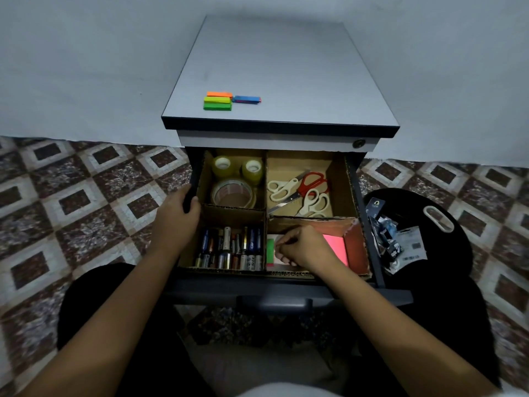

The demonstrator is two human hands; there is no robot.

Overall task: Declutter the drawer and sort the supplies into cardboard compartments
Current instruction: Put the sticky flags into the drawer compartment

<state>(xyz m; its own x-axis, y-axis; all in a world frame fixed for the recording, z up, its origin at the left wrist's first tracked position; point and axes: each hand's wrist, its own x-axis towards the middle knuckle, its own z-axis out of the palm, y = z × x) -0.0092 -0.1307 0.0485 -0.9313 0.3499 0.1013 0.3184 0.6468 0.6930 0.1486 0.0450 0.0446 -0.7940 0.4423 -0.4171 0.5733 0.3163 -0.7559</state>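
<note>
Fingers (282, 242) of the right grip (303, 247) are curled down and pinch at the notes (335, 245) in the near-right compartment, most likely squaring a green pad against a pink one so they lie flat and leave room. The left grip (177, 213) is clenched round the drawer's (193, 179) left wall, which looks meant to steady the drawer against the other hand's pushing. Cardboard compartments (264, 181) split the drawer in 4, each holding 1 kind of supply: batteries (229, 247) lie packed side by side near-left, 3 rolls of tape (233, 193) fill far-left, and 3 scissors (303, 187) lie crossed far-right, where the longer space suits their blades. On the bench (272, 67) above, well apart from the hands, orange, green and blue strips (217, 101) sit grouped near the front edge; they probably belong with the notes and wait their turn. To the right, a black stool (415, 202) holds wrappers (400, 239), seemingly clutter taken out. Sorting seems nearly finished.
</note>
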